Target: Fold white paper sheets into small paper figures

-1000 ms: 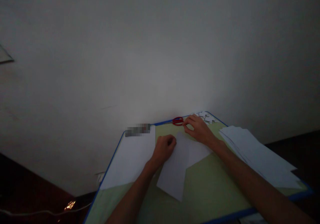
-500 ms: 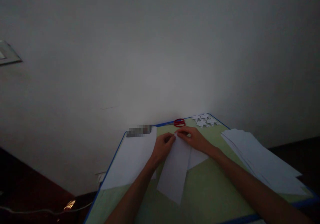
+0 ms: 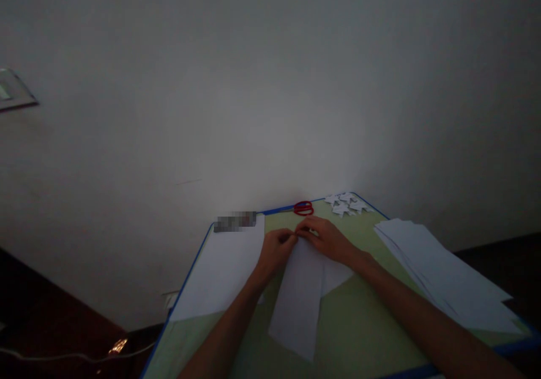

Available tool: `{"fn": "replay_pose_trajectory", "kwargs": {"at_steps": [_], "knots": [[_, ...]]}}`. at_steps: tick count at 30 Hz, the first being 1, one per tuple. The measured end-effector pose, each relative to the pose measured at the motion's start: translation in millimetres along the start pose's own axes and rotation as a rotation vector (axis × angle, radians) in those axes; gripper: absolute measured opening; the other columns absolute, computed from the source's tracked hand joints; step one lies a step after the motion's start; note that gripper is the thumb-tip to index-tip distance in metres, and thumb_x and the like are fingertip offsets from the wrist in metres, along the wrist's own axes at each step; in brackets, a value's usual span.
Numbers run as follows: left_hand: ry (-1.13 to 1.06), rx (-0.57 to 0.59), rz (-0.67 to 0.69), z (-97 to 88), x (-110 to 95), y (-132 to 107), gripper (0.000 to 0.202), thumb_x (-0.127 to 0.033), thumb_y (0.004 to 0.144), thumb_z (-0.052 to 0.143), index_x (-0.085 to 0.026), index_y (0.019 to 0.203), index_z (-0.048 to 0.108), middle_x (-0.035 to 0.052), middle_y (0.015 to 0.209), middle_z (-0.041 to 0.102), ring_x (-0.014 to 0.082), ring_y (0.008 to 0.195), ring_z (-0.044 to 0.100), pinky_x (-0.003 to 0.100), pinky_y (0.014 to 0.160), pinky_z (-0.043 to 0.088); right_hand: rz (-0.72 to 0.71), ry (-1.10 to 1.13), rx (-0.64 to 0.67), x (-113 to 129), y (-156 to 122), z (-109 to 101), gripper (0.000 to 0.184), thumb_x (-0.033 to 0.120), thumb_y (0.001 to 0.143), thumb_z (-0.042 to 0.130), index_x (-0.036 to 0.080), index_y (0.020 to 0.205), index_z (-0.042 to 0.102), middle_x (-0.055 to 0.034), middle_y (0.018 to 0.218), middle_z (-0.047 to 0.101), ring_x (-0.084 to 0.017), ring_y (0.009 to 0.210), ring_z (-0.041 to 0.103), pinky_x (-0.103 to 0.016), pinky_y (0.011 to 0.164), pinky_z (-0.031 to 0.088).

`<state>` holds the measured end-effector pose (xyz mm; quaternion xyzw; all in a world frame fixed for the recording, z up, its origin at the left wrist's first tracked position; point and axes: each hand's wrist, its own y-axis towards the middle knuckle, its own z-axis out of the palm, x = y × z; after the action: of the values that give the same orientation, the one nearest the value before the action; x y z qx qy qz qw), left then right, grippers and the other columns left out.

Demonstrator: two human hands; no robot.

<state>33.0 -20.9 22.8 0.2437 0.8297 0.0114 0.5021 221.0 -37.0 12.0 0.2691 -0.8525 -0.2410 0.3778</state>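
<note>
A white sheet of paper (image 3: 298, 297), folded lengthwise, lies on the green table (image 3: 363, 334) in front of me. My left hand (image 3: 274, 252) and my right hand (image 3: 323, 238) meet at its far end, fingertips pinched on the top edge of the paper. Red-handled scissors (image 3: 303, 208) lie just beyond my fingers at the table's far edge.
A white sheet (image 3: 224, 269) with a blurred label lies on the left. A stack of white sheets (image 3: 439, 274) is spread on the right. Small folded paper pieces (image 3: 346, 203) sit in the far right corner. A wall stands right behind the table; a cable (image 3: 63, 359) runs over the floor on the left.
My right hand came back from near the scissors to the paper's top edge, and my left hand moved up to meet it. Both now pinch the same end.
</note>
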Motion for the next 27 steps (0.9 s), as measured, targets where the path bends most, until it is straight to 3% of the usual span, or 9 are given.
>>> {"fn": "replay_pose_trajectory", "kwargs": {"at_steps": [7, 12, 27], "knots": [[-0.01, 0.074, -0.064, 0.3, 7.8, 2.3, 0.026, -0.033, 0.076, 0.051, -0.017, 0.055, 0.055, -0.0025, 0.054, 0.05, 0.0127, 0.055, 0.048, 0.024, 0.054, 0.035, 0.017, -0.133, 0.011, -1.2, -3.0, 4.8, 0.011, 0.019, 0.1, 0.058, 0.021, 0.096, 0.068, -0.0048, 0.098, 0.073, -0.022, 0.094, 0.067, -0.036, 0.086, 0.048], [-0.032, 0.127, -0.081, 1.2, 1.4, 0.1, 0.024, -0.032, 0.074, 0.05, -0.018, 0.054, 0.052, -0.0021, 0.054, 0.052, 0.0118, 0.053, 0.049, 0.024, 0.055, 0.038, 0.039, -0.135, -0.055, -2.6, -2.3, 1.7, 0.011, 0.019, 0.1, 0.058, 0.022, 0.094, 0.067, -0.005, 0.1, 0.073, -0.021, 0.095, 0.067, -0.035, 0.088, 0.048], [0.004, 0.122, -0.065, -2.9, -5.9, -1.4, 0.025, -0.032, 0.074, 0.05, -0.018, 0.053, 0.052, -0.0013, 0.054, 0.052, 0.0125, 0.055, 0.05, 0.025, 0.057, 0.037, 0.025, -0.196, -0.1, 0.1, -3.6, 5.2, 0.009, 0.02, 0.1, 0.059, 0.022, 0.095, 0.066, -0.0034, 0.1, 0.074, -0.022, 0.097, 0.068, -0.036, 0.084, 0.042]]}}
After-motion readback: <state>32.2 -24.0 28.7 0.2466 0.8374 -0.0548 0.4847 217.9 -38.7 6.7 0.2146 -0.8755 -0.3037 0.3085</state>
